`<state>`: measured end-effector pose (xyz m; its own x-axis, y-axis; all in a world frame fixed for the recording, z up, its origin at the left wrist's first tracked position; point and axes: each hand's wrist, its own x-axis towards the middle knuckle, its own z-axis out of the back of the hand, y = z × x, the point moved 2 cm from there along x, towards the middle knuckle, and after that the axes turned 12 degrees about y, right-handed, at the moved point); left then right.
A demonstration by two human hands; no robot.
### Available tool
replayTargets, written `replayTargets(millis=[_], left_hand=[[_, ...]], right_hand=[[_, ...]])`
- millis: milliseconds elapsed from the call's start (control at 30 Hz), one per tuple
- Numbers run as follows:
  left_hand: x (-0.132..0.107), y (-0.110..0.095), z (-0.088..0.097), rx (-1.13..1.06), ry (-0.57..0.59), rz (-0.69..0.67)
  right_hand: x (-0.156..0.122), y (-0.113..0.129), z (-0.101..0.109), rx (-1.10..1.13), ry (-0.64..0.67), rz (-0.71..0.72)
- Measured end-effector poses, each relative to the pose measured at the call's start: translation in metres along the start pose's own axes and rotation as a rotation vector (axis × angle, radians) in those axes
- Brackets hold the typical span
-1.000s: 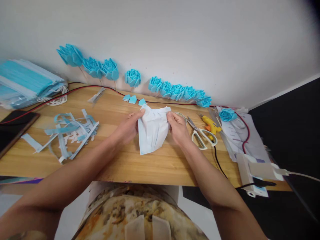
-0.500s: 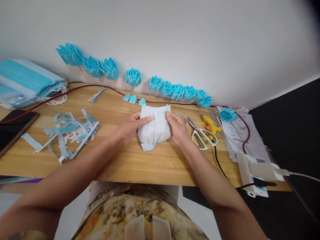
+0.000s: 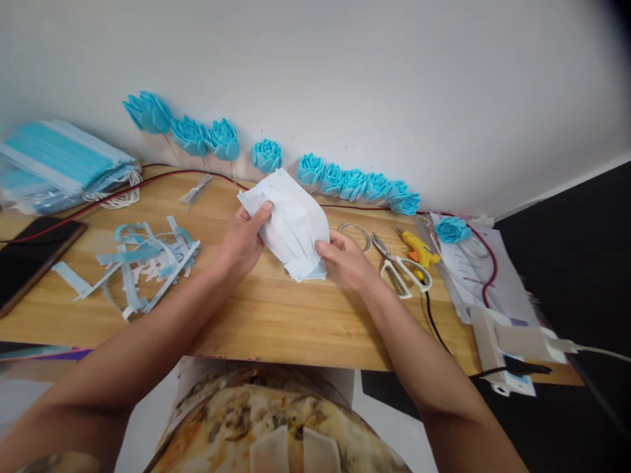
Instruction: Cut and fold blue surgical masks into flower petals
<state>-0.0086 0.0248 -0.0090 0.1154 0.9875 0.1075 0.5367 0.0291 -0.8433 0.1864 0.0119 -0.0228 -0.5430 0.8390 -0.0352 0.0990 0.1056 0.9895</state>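
Above the wooden table, a face mask is held up with its white, pleated side showing and its ear loops not visible. My left hand grips its left edge, thumb on top and fingers behind. At the lower right edge, my right hand pinches it between thumb and fingers. The mask is tilted, its upper left corner raised, and it hides the table behind it. Just right of my right hand lie a roll of tape and white-handled scissors.
Blue paper-like flowers on sticks lean along the wall. A stack of masks, a phone and cut strips lie to the left. Rightward are a yellow glue gun, papers and a power strip.
Both hands have turned the mask clockwise, so it now sits slanted, and its left part is lifted higher. Small blue cut pieces behind it are now hidden.
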Motion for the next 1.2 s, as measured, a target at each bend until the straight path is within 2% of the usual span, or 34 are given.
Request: replayTargets(millis=[100,200,267,467,633,800,933,1067,1200], left_hand=[[0.001,-0.004,0.001,0.017,-0.004,-0.061],[0.001,-0.008,0.001,0.039,0.016,-0.057],[0.001,-0.011,0.002,0.040,0.048,-0.053],[0.003,-0.013,0.010,0.128,-0.002,-0.017],[0.004,-0.013,0.014,0.284,0.051,0.030],[0.003,-0.012,0.014,0.345,0.072,-0.035],[0.002,-0.010,0.013,0.371,0.058,-0.066],[0.002,-0.010,0.013,0.339,0.068,-0.051],[0.001,-0.009,0.014,0.370,-0.010,-0.077]], right_hand=[[0.002,0.003,0.005,-0.030,-0.134,0.009],[0.002,0.011,0.016,-0.009,-0.293,0.118],[0.002,0.017,0.022,-0.029,-0.354,0.178],[0.000,0.020,0.025,-0.193,-0.358,0.203],[0.001,0.019,0.023,-0.187,-0.368,0.234],[0.003,0.020,0.030,-0.109,-0.521,0.272],[-0.001,0.020,0.036,-0.287,-0.623,0.319],[-0.006,0.023,0.033,-0.443,-0.624,0.370],[-0.008,0.027,0.025,-0.526,-0.615,0.361]])
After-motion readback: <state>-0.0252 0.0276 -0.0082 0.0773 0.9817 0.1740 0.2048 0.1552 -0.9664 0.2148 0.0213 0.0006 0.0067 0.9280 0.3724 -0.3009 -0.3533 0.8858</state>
